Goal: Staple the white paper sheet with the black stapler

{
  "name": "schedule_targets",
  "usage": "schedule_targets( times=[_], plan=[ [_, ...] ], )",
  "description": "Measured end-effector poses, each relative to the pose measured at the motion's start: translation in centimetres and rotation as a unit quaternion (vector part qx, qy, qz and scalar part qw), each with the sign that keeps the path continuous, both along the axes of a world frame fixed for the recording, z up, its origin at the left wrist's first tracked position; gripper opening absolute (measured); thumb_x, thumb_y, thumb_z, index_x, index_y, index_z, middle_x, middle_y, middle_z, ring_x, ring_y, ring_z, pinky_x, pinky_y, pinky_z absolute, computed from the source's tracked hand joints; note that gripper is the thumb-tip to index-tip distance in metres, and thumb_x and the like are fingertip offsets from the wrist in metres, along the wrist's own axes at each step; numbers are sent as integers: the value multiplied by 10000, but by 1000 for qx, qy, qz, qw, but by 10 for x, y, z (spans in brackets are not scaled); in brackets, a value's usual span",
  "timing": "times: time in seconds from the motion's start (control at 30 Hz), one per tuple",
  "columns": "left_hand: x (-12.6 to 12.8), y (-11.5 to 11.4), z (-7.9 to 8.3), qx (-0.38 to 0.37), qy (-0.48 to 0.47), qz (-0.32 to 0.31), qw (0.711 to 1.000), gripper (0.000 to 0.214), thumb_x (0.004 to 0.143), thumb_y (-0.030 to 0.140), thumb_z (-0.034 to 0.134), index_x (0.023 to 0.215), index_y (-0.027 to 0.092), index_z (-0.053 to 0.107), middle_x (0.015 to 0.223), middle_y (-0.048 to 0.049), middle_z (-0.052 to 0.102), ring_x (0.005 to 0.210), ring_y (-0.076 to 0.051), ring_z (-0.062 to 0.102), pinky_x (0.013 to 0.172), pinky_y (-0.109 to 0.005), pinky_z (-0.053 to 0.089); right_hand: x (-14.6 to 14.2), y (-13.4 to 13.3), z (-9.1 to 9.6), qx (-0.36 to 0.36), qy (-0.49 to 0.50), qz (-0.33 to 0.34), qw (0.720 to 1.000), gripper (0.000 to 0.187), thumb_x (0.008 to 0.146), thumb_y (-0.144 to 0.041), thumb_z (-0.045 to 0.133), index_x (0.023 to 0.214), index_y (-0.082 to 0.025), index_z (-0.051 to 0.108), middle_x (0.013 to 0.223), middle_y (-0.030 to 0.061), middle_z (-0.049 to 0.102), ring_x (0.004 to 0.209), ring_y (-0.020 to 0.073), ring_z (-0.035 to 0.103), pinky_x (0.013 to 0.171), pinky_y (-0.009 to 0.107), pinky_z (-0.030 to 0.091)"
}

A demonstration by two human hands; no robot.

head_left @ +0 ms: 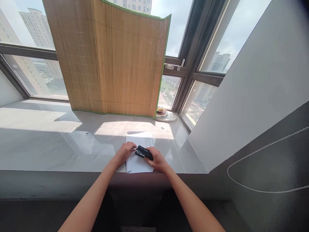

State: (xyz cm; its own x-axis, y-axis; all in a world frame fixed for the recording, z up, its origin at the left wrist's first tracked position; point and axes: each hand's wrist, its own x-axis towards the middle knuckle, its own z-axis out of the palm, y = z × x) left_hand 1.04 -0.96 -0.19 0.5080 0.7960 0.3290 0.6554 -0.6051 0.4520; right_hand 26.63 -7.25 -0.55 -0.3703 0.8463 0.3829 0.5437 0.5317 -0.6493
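A small stack of white paper (142,141) lies on the grey window ledge (48,145) near its front edge. My right hand (156,159) is wrapped round a black stapler (144,152) that rests on the paper's left part. My left hand (125,153) presses down on the paper's left edge, fingers curled, right beside the stapler's nose. The near half of the sheet is partly covered by both hands.
A bamboo mat with green trim (113,58) leans upright against the window behind the paper. A few stacked plates (164,114) sit at the ledge's back right corner. A grey wall (253,96) closes in the right side. Sunlit patches cover the ledge to the left.
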Motion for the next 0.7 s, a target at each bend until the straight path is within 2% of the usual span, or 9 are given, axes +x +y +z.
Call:
schedule_targets(
  times=[0.1, 0.27, 0.4, 0.53, 0.7],
  plan=[
    [-1, 2, -1, -16, -16, -11, 1000, 147, 927, 122, 645, 1016, 211, 722, 1078, -78, 783, 1065, -251, 697, 950, -404, 485, 0, 0, 0, 2, 6, 0, 1000, 369, 893, -156, 713, 1244, -241, 638, 1145, 75, 695, 1078, 264, 645, 951, 396, 514],
    [-5, 5, -3, -55, -107, -52, 991, 139, 930, 188, 653, 990, 232, 770, 1041, -64, 807, 990, -227, 721, 941, -382, 522, 0, 0, 1, -9, 21, 3, 1000, 329, 926, -189, 699, 1245, -245, 639, 1135, 67, 711, 1050, 250, 648, 938, 386, 512],
    [-7, 3, -1, -62, -141, -49, 987, 153, 927, 240, 679, 983, 240, 822, 1018, -75, 822, 955, -232, 744, 911, -381, 550, 3, 1, 0, -17, 49, -5, 999, 316, 904, -215, 718, 1217, -229, 673, 1110, 69, 726, 1028, 247, 660, 920, 386, 519],
    [-8, -4, 1, -35, -137, -58, 988, 179, 967, 305, 690, 1049, 272, 846, 1066, -71, 831, 995, -242, 765, 949, -409, 547, 8, 1, 1, -40, 140, -57, 988, 325, 847, -261, 764, 1169, -223, 743, 1060, 62, 745, 968, 244, 695, 860, 375, 544],
    [-8, -12, 2, -6, -168, -93, 981, 189, 986, 377, 709, 1060, 277, 852, 1083, -62, 834, 991, -242, 783, 925, -400, 583, 16, -2, 5, -74, 258, -91, 959, 336, 791, -328, 825, 1106, -214, 800, 1081, 72, 793, 1012, 275, 733, 923, 404, 560]
  ],
)
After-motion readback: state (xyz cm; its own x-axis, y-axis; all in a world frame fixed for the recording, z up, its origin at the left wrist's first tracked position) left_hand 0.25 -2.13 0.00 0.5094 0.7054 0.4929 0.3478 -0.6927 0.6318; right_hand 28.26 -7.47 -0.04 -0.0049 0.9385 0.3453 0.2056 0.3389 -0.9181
